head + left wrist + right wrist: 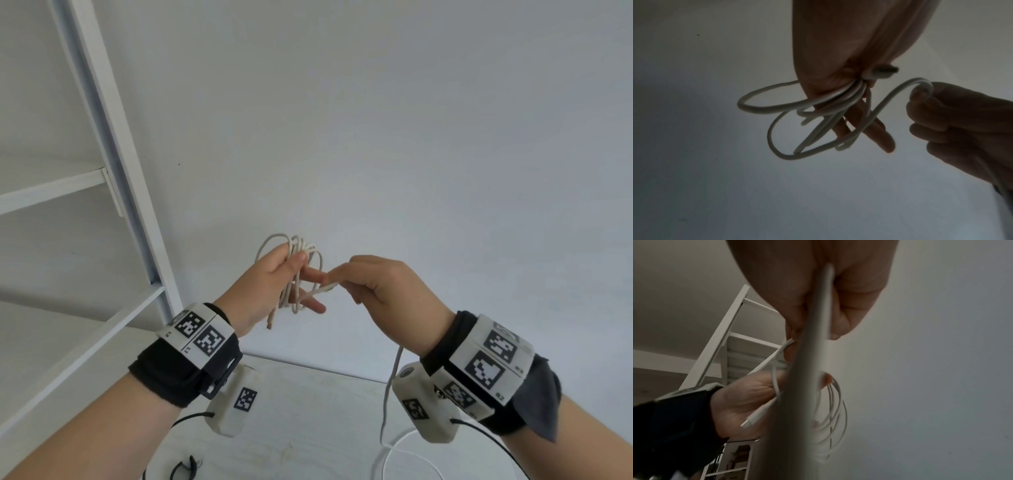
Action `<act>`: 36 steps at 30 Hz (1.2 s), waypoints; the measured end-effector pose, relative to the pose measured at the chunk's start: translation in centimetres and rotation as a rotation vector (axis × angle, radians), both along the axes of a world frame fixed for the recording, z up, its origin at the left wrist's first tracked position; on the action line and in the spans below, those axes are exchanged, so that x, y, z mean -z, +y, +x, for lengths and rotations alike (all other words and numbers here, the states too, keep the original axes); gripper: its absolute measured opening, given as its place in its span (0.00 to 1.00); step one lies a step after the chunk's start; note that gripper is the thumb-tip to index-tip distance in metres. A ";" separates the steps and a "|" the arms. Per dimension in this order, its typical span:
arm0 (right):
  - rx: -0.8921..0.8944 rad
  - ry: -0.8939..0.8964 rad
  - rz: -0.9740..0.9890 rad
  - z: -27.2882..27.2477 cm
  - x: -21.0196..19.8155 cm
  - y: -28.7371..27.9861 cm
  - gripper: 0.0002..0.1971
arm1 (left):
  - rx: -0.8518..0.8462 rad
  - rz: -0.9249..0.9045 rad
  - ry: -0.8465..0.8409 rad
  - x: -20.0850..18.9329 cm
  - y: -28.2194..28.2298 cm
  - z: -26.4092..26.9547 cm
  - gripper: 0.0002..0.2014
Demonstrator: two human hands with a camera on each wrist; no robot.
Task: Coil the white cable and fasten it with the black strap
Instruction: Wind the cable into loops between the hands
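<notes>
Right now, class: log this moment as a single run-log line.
stage: coiling | left hand: grips white cable loops | right hand: pinches free run | black strap: not fastened

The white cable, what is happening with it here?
A person is coiling the white cable by hand. The left hand holds several finished loops, one plug end hanging below. The right hand pinches the next stretch beside the bundle; the remaining cable trails down to the table. No strap is fastened yet.

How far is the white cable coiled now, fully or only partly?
Only partly. The left hand grips several loops of the white cable, while the right hand pinches a strand that runs down to the table.
</notes>
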State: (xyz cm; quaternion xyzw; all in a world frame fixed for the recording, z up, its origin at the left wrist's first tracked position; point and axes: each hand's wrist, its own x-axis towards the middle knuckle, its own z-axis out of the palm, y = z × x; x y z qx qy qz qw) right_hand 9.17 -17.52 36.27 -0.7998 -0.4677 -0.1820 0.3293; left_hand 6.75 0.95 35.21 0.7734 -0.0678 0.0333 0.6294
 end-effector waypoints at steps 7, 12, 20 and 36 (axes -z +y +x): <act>0.084 0.018 0.034 0.8 0.3 0.0 0.15 | 0.089 0.050 0.028 1.0 -1.0 -0.5 0.14; 0.139 0.046 0.010 1.3 0.5 -0.4 0.13 | 0.092 0.039 0.076 1.8 -1.5 -0.9 0.16; 0.172 0.106 -0.010 2.4 1.1 -0.9 0.13 | 0.140 -0.059 0.126 2.8 -2.3 -1.8 0.16; 0.187 0.481 0.132 3.8 4.5 -2.4 0.11 | 0.244 -0.461 0.137 2.5 -2.1 -3.4 0.21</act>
